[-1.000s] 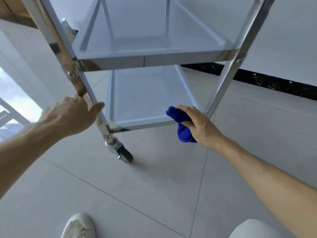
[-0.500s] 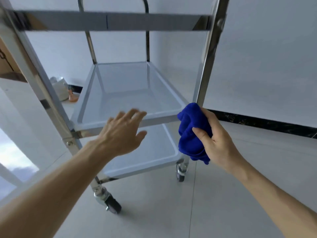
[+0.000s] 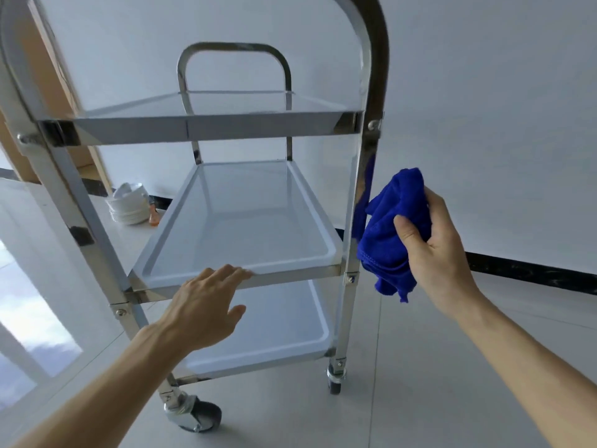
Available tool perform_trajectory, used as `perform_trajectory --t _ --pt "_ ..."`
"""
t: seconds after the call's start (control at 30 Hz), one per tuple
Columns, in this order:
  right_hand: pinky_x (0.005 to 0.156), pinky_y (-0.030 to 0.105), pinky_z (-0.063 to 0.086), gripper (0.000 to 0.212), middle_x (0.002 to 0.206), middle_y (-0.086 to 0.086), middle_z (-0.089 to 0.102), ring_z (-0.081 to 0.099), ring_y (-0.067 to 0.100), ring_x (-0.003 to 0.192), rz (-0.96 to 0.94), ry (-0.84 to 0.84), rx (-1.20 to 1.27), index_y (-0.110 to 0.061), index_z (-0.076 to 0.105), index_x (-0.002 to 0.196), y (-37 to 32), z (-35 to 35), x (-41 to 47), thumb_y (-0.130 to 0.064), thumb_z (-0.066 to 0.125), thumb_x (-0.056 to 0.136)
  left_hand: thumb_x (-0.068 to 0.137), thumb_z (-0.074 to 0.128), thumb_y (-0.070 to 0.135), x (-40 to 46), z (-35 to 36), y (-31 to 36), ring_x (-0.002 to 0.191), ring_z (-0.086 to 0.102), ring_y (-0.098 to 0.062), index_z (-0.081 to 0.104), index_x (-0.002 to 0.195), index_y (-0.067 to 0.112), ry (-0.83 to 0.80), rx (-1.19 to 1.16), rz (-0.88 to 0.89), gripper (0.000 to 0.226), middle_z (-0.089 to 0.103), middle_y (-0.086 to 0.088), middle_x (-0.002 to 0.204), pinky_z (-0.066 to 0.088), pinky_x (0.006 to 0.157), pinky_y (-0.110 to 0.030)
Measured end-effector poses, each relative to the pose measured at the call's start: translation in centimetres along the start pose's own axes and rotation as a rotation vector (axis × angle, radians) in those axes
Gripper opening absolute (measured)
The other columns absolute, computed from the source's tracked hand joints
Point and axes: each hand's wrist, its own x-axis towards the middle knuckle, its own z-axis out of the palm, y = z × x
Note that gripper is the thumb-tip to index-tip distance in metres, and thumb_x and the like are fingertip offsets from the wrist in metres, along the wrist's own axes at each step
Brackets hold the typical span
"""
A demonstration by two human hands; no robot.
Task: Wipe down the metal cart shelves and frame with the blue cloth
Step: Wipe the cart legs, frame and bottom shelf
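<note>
Cloth (image 3: 392,234) blue, bunched, gripped by right hand (image 3: 434,250); left hand (image 3: 206,305) fingers straight on shelf (image 3: 245,221) rim.

a plain white wall (image 3: 484,92) fills the back, with a dark speckled skirting strip (image 3: 529,270) along its foot. the floor (image 3: 403,383) is laid in large pale grey tiles with thin joints. at the far left stands a brown wooden panel (image 3: 55,92). a stack of white dishes (image 3: 127,203) sits on the floor by the wall, a small orange object (image 3: 153,218) just beside it. bright daylight reflects off the floor at left.
</note>
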Motion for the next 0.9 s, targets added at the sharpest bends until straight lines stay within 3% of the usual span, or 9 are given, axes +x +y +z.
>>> perform_trajectory --t 0.2,0.3,0.4,0.47,0.57,0.7,0.8,0.83,0.9 --pt "0.096 0.024 0.051 0.041 0.128 -0.012 0.058 0.058 -0.001 0.112 -0.045 0.029 0.08 -0.027 0.043 0.14 -4.6 2.5 3.4 -0.015 0.052 0.102 0.093 0.056 0.048 -2.5 -1.1 -2.8 0.107 0.057 -0.008 0.041 0.138 0.039 -0.008 -0.059 -0.115 0.049 0.048 0.018 0.139 0.049 0.089 -0.028" --pt "0.101 0.036 0.051 0.04 0.126 -0.009 0.06 0.059 0.005 0.112 -0.085 0.072 0.165 -0.026 0.043 0.14 -7.4 4.3 4.6 -0.017 0.051 0.102 0.091 0.053 0.055 -2.8 -2.0 -2.9 0.102 0.059 -0.008 0.054 0.128 0.036 0.0 -0.219 -0.212 0.042 0.057 0.014 0.132 0.047 0.087 -0.027" --pt "0.107 0.042 0.044 0.043 0.134 -0.005 0.058 0.056 0.011 0.121 -0.138 0.025 0.209 -0.023 0.04 0.144 -9.4 7.4 4.2 -0.018 0.05 0.103 0.078 0.058 0.066 -2.1 -5.8 -0.9 0.114 0.062 -0.013 0.061 0.116 0.035 0.183 -0.831 -0.343 0.049 0.066 0.012 0.119 0.048 0.089 -0.023" --pt "0.112 0.036 0.038 0.047 0.141 -0.004 0.053 0.051 0.009 0.128 -0.159 -0.022 0.208 -0.022 0.036 0.148 -9.8 9.4 3.3 -0.018 0.049 0.103 0.081 0.059 0.064 -1.2 -10.1 0.3 0.113 0.065 -0.017 0.064 0.114 0.029 0.363 -1.338 -0.319 0.048 0.07 0.006 0.116 0.048 0.097 -0.034" --pt "0.114 0.039 0.037 0.05 0.141 -0.006 0.052 0.049 0.01 0.13 -0.162 -0.043 0.222 -0.027 0.033 0.15 -9.8 11.4 2.2 -0.021 0.05 0.103 0.093 0.05 0.053 -0.9 -15.8 1.1 0.115 0.065 -0.019 0.056 0.128 0.022 0.466 -1.576 -0.113 0.047 0.067 0.003 0.126 0.052 0.095 -0.038" --pt "0.114 0.037 0.037 0.055 0.143 -0.011 0.048 0.047 0.01 0.132 -0.195 -0.048 0.204 -0.028 0.033 0.151 -9.9 12.8 1.7 -0.021 0.054 0.101 0.1 0.048 0.036 -1.0 -16.8 2.9 0.12 0.06 -0.014 0.049 0.138 0.03 0.524 -1.354 -0.088 0.039 0.06 0.008 0.135 0.048 0.1 -0.039" --pt "0.113 0.037 0.038 0.052 0.139 -0.012 0.051 0.048 0.009 0.13 -0.174 -0.045 0.214 -0.03 0.035 0.149 -9.8 13.5 1.5 -0.021 0.054 0.101 0.101 0.048 0.025 -0.6 -15.9 2.1 0.138 0.038 -0.016 0.044 0.143 0.032 0.716 -0.345 -0.135 0.043 0.041 0.011 0.15 0.029 0.113 -0.039" --pt "0.112 0.038 0.039 0.052 0.138 -0.01 0.052 0.049 0.009 0.129 -0.165 -0.05 0.218 -0.03 0.035 0.149 -9.6 13.8 1.4 -0.022 0.053 0.101 0.099 0.049 0.023 -0.4 -15.6 1.5 0.145 0.025 -0.019 0.039 0.146 0.033 0.695 -0.13 -0.138 0.049 0.032 0.01 0.156 0.021 0.116 -0.042" --pt "0.112 0.039 0.039 0.052 0.137 -0.009 0.053 0.05 0.009 0.128 -0.161 -0.058 0.216 -0.029 0.034 0.149 -9.4 14.3 1.2 -0.022 0.053 0.102 0.097 0.05 0.016 -0.1 -15.5 0.6 0.151 0.009 -0.02 0.028 0.151 0.033 0.59 -0.05 -0.168 0.061 0.022 0.007 0.162 0.01 0.121 -0.046"
